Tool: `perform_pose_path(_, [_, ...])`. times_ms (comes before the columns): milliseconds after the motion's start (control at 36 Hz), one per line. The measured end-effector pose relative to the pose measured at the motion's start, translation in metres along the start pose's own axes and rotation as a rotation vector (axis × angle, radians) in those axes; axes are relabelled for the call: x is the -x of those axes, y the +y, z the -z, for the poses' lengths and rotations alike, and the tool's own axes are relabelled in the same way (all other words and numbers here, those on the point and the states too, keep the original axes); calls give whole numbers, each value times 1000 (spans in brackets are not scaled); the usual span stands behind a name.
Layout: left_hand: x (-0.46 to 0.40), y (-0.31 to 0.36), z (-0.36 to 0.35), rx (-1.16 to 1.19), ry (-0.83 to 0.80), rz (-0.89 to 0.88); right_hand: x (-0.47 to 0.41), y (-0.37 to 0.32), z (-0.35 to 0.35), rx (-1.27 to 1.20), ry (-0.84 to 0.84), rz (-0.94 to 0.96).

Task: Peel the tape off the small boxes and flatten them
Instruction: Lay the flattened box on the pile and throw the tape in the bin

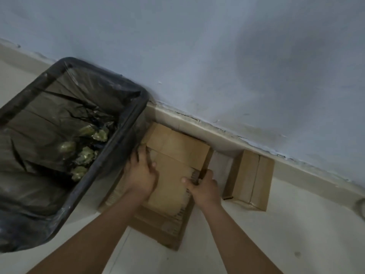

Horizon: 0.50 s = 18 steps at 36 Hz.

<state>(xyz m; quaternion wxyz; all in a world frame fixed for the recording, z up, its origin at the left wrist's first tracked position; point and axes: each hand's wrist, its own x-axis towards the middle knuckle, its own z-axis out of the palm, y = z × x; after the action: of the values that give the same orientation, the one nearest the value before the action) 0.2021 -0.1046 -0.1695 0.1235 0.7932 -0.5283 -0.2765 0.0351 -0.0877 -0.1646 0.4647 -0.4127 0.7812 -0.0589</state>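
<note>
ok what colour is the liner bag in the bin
Black, slightly see-through, on the liner bag in the bin; the head view shows it.

Single view only: head-worn wide-angle camera, looking forward and steeply down from above the person's forearms. Frame is rolled, so the skirting board [227,133] runs diagonally from upper left to lower right. Wall [217,56] fills the upper half; floor [296,234] fills the lower right. Both arms enter from the bottom edge; left hand [141,173] and right hand [203,186] sit near centre, close to the lens. No second view, so no shared area.
</note>
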Motion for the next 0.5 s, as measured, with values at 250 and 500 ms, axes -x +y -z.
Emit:
perform_pose_path(250, [7,2,5,-111,87,-190,10,0,-15,-185,110,-176])
perform_pose_path(500, [14,1,-4,-302,32,-398,-1,0,-17,-396,151,-197])
